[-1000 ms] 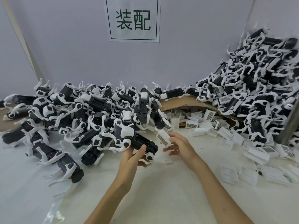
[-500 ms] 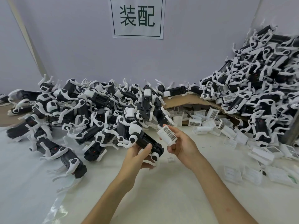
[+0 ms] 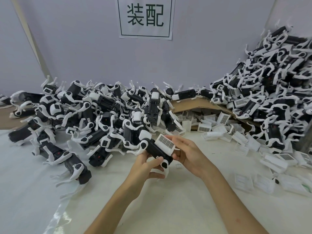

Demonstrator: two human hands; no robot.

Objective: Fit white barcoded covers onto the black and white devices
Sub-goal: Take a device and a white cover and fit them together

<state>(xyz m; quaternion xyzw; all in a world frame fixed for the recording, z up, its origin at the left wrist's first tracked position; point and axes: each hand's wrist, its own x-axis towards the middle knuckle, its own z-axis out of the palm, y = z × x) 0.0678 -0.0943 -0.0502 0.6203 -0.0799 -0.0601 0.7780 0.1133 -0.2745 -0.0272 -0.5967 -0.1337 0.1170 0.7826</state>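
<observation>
Wall (image 3: 84,48): pale purple, behind everything.
Desk (image 3: 168,205): white on top, with both arms reaching over it.
Right pile of devices (image 3: 273,81): a tall heap of black bodies with white legs, leaning on the right side.
Left pile of devices (image 3: 94,115): a lower, wide heap along the back of the desk.
Sign (image 3: 146,17): white paper on the wall with two big dark characters.
Cardboard (image 3: 194,104): a brown sheet between the two piles, lifted up like a little roof.
Loose covers (image 3: 217,125): white pieces, some showing barcodes, lying under and beside the cardboard.
Right hand (image 3: 190,154): fingers pinch the barcoded cover.
Left hand (image 3: 146,166): fingers curled round the device, holding it up above the desk.
Device (image 3: 155,151): black and white, tilted, in front of the left pile.
Barcoded cover (image 3: 166,143): white, barcode up, touching the top of the device.
</observation>
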